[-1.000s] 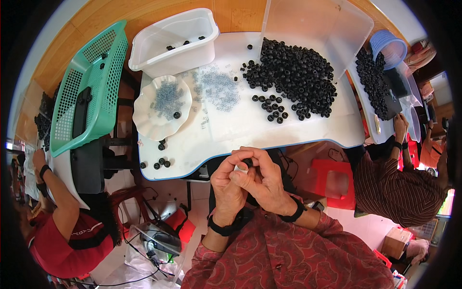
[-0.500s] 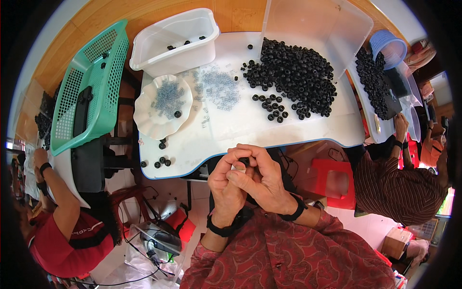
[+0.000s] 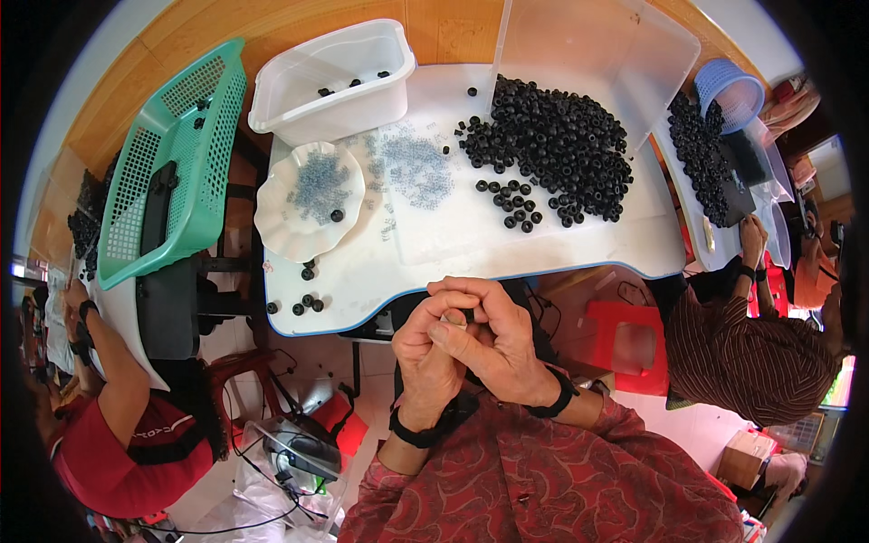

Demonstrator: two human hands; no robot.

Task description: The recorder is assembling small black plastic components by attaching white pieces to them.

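Note:
Close together in front of the table edge, my left hand (image 3: pixel 433 353) and my right hand (image 3: pixel 493 348) have their fingers closed around a small black part (image 3: pixel 468 315), mostly hidden by the fingers. A pale bit shows by my thumbs, too small to name. On the white table (image 3: pixel 507 240) lies a large heap of round black parts (image 3: pixel 561 136) with holes, and a smaller group (image 3: pixel 513 204) nearer to me. Tiny clear bluish pieces (image 3: pixel 416 167) are spread left of the heap. More of them fill a scalloped white plate (image 3: pixel 272 213), along with one black part (image 3: pixel 337 215).
A white tub (image 3: pixel 335 109) with a few black parts stands at the back left; a clear bin (image 3: pixel 593 54) lies tipped behind the heap. Left is a green basket (image 3: pixel 172 172). Several loose black parts (image 3: pixel 308 300) sit near the table's left corner. Co-workers sit at both sides.
My fingers have closed further over the black part, so less of it shows. Both hands stay in nearly the same place. The view has shifted slightly.

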